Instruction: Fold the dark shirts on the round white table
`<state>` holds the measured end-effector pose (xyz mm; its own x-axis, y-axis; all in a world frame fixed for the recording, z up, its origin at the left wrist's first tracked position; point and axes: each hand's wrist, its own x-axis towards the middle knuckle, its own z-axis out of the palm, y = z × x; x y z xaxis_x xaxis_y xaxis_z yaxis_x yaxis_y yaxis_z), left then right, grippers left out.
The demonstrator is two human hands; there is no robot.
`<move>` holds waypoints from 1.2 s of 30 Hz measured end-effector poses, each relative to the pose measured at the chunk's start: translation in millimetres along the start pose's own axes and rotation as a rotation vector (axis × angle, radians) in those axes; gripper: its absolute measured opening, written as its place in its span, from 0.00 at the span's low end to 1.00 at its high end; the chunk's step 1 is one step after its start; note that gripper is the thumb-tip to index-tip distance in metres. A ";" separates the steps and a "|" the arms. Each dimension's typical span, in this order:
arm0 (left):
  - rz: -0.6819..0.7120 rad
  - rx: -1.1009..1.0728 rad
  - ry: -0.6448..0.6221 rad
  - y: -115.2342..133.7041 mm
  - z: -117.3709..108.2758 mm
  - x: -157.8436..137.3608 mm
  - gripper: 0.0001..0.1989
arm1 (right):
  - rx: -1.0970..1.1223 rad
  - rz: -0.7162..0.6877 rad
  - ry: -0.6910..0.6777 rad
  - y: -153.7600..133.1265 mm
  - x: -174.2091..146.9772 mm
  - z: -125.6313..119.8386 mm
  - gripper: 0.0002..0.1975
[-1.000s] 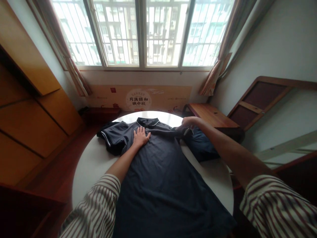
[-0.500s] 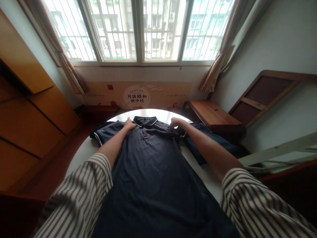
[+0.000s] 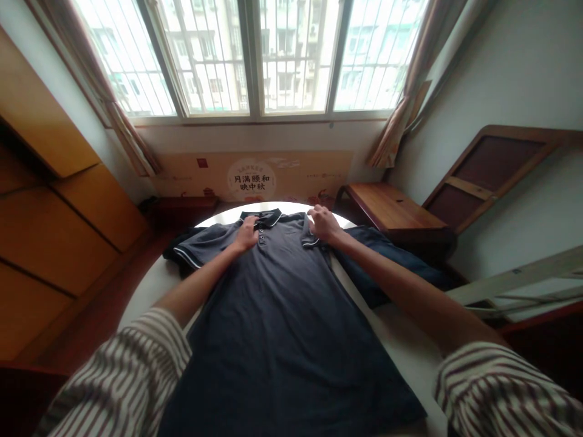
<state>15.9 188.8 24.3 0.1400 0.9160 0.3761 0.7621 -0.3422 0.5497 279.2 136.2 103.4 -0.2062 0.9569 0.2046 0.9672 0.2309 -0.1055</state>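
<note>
A dark grey-blue polo shirt (image 3: 282,315) lies front up on a white round table (image 3: 152,285), its collar at the far side. White piping edges the collar and sleeves. My left hand (image 3: 247,233) is closed on the shirt at the collar, beside the button placket. At the right shoulder, my right hand (image 3: 324,224) has its fingers bent over the sleeve, which is turned inward onto the chest. The left sleeve lies spread out. Its fingertips are partly hidden by the knuckles of that right hand.
Dark folded cloth (image 3: 387,261) lies on the table to the right of the shirt. Beyond stands a wooden side table (image 3: 394,206), with a wood-framed panel (image 3: 492,170) leaning by the wall. Orange cabinets (image 3: 59,224) line the left. A barred window (image 3: 255,60) is ahead.
My right hand has turned the right sleeve inward over the shirt front. My left hand has moved right, from the left shoulder to the collar. The shirt has shifted slightly left.
</note>
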 end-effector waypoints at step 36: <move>0.501 0.233 -0.335 17.6 -161.0 -382.9 0.35 | -0.081 -0.686 0.237 62.0 -361.5 24.8 0.23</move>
<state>-126.1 -201.7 10.0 0.6759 0.6854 0.2710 0.6648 -0.7257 0.1771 410.0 -191.0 -1.2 -0.7412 0.5354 0.4048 0.6416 0.7424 0.1928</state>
